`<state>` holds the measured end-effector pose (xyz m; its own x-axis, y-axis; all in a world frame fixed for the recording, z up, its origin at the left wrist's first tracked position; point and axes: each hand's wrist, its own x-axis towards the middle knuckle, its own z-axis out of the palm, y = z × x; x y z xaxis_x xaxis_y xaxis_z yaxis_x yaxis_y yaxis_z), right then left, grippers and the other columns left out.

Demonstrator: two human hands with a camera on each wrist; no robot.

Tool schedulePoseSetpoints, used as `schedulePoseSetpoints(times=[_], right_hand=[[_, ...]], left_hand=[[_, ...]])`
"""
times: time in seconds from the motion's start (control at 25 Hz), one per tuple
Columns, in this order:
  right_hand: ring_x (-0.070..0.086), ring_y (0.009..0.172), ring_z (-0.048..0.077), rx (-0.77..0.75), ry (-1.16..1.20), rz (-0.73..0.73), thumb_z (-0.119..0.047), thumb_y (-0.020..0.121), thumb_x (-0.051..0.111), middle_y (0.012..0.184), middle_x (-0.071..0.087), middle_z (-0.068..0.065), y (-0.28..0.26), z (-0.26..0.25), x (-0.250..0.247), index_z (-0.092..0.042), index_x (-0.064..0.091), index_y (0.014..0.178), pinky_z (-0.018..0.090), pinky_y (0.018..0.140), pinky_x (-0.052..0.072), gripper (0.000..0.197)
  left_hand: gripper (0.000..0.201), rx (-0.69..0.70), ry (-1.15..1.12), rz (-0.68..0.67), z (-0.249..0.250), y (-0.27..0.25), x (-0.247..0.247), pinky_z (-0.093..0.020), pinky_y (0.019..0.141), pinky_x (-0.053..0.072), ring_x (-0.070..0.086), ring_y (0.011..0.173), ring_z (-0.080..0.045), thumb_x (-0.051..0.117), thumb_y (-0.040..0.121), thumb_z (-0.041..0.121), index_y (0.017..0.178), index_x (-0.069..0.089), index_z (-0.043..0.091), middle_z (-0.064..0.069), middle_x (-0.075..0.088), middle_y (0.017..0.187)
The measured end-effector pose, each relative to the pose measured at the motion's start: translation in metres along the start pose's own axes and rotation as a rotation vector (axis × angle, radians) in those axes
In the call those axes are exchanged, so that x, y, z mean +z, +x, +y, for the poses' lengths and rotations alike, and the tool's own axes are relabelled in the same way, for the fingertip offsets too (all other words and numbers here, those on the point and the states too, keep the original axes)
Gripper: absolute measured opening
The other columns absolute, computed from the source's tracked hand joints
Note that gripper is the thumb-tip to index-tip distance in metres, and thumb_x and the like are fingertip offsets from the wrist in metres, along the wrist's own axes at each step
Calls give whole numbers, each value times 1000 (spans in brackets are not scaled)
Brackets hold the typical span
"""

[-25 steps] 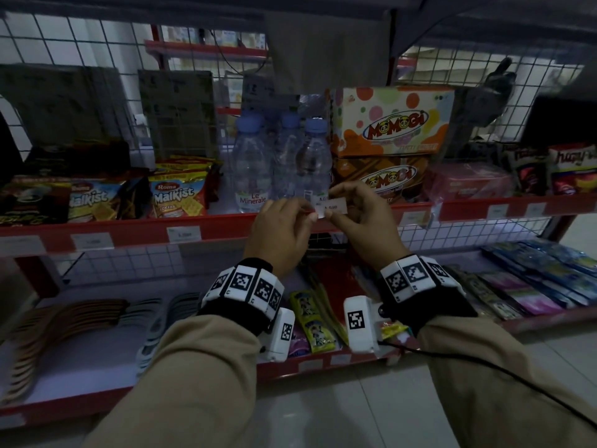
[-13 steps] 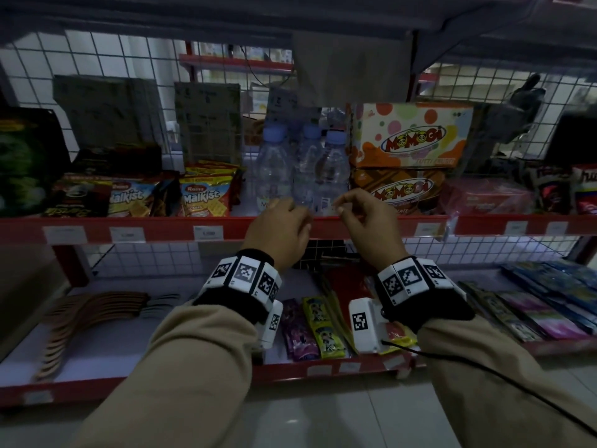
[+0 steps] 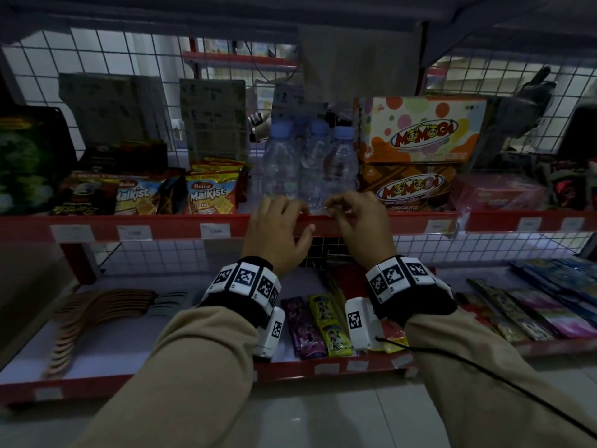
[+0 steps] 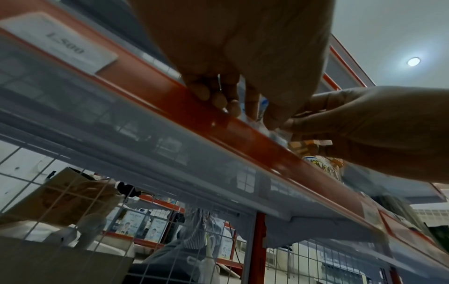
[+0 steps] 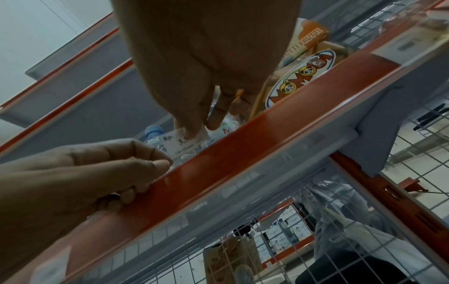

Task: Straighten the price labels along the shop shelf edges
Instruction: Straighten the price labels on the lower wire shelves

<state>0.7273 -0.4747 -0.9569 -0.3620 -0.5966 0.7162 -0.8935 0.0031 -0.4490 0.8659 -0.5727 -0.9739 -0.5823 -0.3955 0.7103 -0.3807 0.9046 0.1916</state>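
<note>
The red shelf edge rail (image 3: 181, 226) runs across the head view under the water bottles (image 3: 310, 169). My left hand (image 3: 292, 215) grips that rail, fingers curled over its top and thumb in front; in the left wrist view its fingertips (image 4: 219, 99) sit on the rail's upper edge (image 4: 245, 134). Just right of it, my right hand (image 3: 330, 207) pinches a small white price label (image 5: 181, 143) printed "Rp 3.5…", held just above the rail (image 5: 267, 134) in front of the bottles. Other labels (image 3: 215, 230) sit flat in the rail to the left.
Malkist packs (image 3: 210, 195) stand left of the bottles and Momogi boxes (image 3: 416, 156) right. More labels (image 3: 437, 225) follow on the right rail. The lower shelf (image 3: 129, 337) holds sachets (image 3: 326, 324) and wooden spoons (image 3: 97, 315). A wire grid backs both shelves.
A second ago both hands held the label in front of the rail. The left hand has let go and taken the rail; the right hand has lifted the label above it.
</note>
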Motion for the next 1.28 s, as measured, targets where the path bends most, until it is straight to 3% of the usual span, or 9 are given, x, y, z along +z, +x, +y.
schedulePoseSetpoints(times=[0.08, 0.16, 0.32, 0.52, 0.8, 0.92, 1.28], right_hand=[[53, 92, 19, -69, -25, -7, -7, 86, 61, 91, 67, -3, 1, -3, 1, -18, 68, 94, 46, 81, 47, 15], [53, 95, 19, -110, -47, -82, -8, 87, 61, 92, 68, -6, 2, -4, 3, -19, 68, 95, 50, 82, 46, 16], [55, 98, 22, -149, -38, -154, -10, 86, 63, 95, 65, -1, -1, 0, 5, -16, 67, 99, 39, 83, 47, 15], [51, 90, 21, -122, -183, -230, -25, 85, 67, 93, 60, 1, 4, 12, -6, -16, 66, 93, 30, 75, 40, 12], [47, 99, 28, -102, -321, -335, -22, 84, 63, 103, 55, 8, 2, 9, -11, -17, 63, 102, 40, 84, 42, 19], [45, 100, 28, -101, -358, -346, -21, 85, 59, 109, 54, 8, 0, 7, -10, -20, 61, 110, 40, 85, 40, 25], [44, 104, 29, -98, -397, -351, -25, 88, 56, 110, 53, 9, -1, 7, -9, -19, 64, 109, 37, 86, 35, 23]], left_hand=[[27, 0, -21, 30, -1, 1, 2, -34, 81, 37, 48, 97, -24, 58, 87, 32, 108, 58, 16, -4, 57, 101], [23, 15, -25, 26, -3, 1, 3, -36, 79, 38, 48, 96, -26, 59, 88, 28, 107, 60, 15, -6, 56, 99], [15, 36, 24, 5, -5, 0, 2, -38, 74, 37, 48, 92, -31, 60, 87, 17, 99, 62, 9, -11, 54, 95], [17, 62, 49, -8, -5, 1, 0, -38, 74, 37, 47, 90, -29, 57, 91, 22, 96, 65, 8, -11, 52, 92], [20, 51, 81, -48, -4, 1, 0, -35, 77, 35, 45, 94, -27, 52, 93, 25, 98, 64, 10, -8, 53, 96], [17, 47, 63, -50, -4, 1, -1, -35, 78, 34, 45, 95, -26, 52, 93, 24, 99, 62, 11, -8, 53, 97], [19, 27, 19, -50, -7, 2, 0, -29, 80, 32, 45, 97, -25, 54, 93, 25, 97, 64, 9, -8, 54, 96]])
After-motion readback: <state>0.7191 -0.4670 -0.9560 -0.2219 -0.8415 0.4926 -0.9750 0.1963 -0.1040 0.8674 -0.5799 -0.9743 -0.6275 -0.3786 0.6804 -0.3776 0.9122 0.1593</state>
